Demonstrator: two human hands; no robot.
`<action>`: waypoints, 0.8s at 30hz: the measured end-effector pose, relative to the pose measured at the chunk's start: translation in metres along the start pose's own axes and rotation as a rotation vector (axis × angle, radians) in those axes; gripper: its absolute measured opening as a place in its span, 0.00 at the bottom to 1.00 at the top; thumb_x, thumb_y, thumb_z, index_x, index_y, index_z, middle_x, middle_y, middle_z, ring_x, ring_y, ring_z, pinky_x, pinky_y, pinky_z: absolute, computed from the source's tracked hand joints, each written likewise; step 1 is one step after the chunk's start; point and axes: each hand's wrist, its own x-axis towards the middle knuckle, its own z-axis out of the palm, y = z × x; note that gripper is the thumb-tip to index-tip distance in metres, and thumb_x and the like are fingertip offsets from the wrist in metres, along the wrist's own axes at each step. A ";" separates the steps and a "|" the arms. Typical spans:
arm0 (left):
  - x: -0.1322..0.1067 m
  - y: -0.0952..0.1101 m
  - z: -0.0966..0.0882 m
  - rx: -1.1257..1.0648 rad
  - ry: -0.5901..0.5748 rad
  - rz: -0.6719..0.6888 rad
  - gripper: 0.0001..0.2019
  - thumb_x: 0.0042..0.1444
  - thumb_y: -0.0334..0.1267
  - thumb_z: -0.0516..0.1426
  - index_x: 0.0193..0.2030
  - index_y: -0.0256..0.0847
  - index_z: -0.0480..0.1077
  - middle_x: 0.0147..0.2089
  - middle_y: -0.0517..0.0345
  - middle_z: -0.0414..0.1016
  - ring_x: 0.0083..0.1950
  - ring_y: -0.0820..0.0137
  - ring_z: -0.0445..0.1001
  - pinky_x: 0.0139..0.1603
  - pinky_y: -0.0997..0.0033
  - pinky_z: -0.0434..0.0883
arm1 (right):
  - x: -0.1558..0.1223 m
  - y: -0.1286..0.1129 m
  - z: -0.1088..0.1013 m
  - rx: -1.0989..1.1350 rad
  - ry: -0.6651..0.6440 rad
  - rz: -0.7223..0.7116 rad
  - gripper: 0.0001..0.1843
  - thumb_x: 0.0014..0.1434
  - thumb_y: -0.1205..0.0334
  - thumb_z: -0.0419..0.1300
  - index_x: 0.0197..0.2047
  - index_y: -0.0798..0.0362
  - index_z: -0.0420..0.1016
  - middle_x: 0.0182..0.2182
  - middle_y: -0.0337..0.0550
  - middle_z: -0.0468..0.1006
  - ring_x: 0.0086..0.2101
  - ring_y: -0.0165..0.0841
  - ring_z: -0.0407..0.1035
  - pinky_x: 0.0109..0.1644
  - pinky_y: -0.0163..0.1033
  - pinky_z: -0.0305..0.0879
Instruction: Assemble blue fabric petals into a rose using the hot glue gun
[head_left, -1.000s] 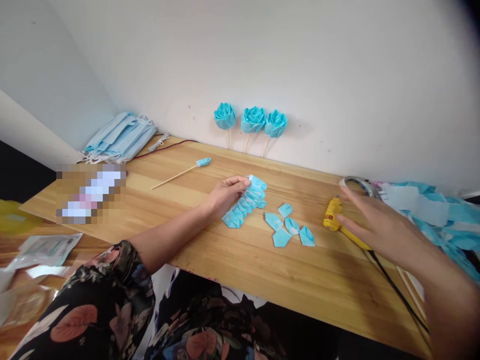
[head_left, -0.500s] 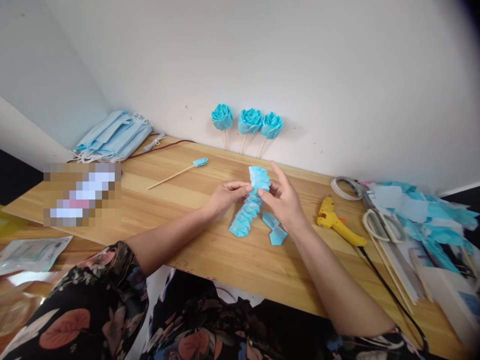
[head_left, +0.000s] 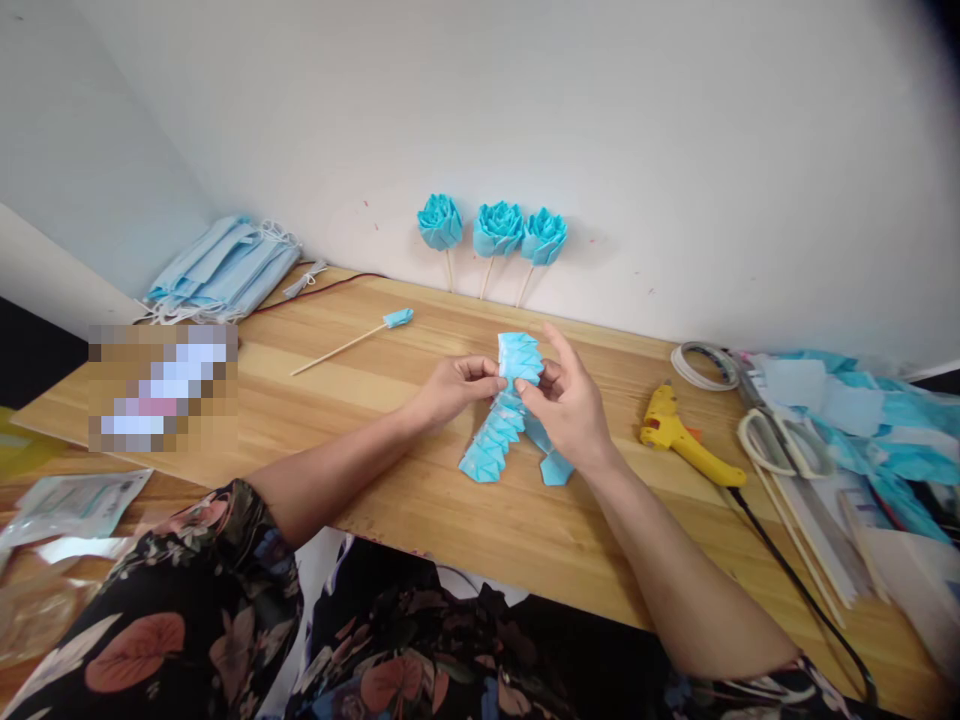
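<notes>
Both hands meet over the middle of the wooden table (head_left: pixel 420 520). My left hand (head_left: pixel 454 388) pinches a row of overlapping folded blue petals (head_left: pixel 499 425); the row's lower end rests on the wood and its top fans out above my fingers. My right hand (head_left: pixel 568 402) pinches the same row from the right, its forefinger raised. A few loose blue petals (head_left: pixel 555 466) lie just under my right wrist.
Three blue roses on sticks (head_left: pixel 493 230) lean on the wall. A stick with a small blue bud (head_left: pixel 352 342) lies to the left, a stack of face masks (head_left: pixel 221 272) further back. Right: yellow glue gun (head_left: pixel 679 435), tape roll (head_left: pixel 697 362), scissors (head_left: pixel 784 445), blue scraps (head_left: pixel 862 410).
My right hand came from the glue gun to the petal row and pinched it. The row was lifted at its top end. Between the last two frames hardly anything moved.
</notes>
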 end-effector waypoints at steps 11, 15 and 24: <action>0.002 -0.006 -0.005 -0.106 -0.016 -0.004 0.17 0.47 0.47 0.68 0.29 0.34 0.74 0.27 0.57 0.74 0.29 0.75 0.71 0.35 0.72 0.69 | 0.001 0.001 -0.008 0.082 0.044 0.005 0.43 0.58 0.56 0.63 0.72 0.46 0.50 0.33 0.38 0.77 0.33 0.32 0.71 0.40 0.40 0.71; 0.003 -0.006 -0.005 -0.172 -0.065 -0.048 0.24 0.50 0.57 0.63 0.32 0.33 0.75 0.28 0.55 0.74 0.30 0.72 0.73 0.35 0.70 0.71 | 0.001 0.002 -0.009 0.070 0.072 0.012 0.46 0.58 0.57 0.63 0.74 0.45 0.44 0.31 0.37 0.77 0.31 0.32 0.70 0.37 0.40 0.71; 0.004 -0.004 -0.006 -0.126 0.033 -0.054 0.21 0.45 0.52 0.68 0.31 0.34 0.71 0.25 0.59 0.72 0.27 0.75 0.71 0.32 0.73 0.69 | -0.002 0.005 -0.005 0.108 -0.003 -0.016 0.49 0.58 0.59 0.64 0.74 0.44 0.40 0.34 0.38 0.78 0.32 0.31 0.70 0.36 0.38 0.69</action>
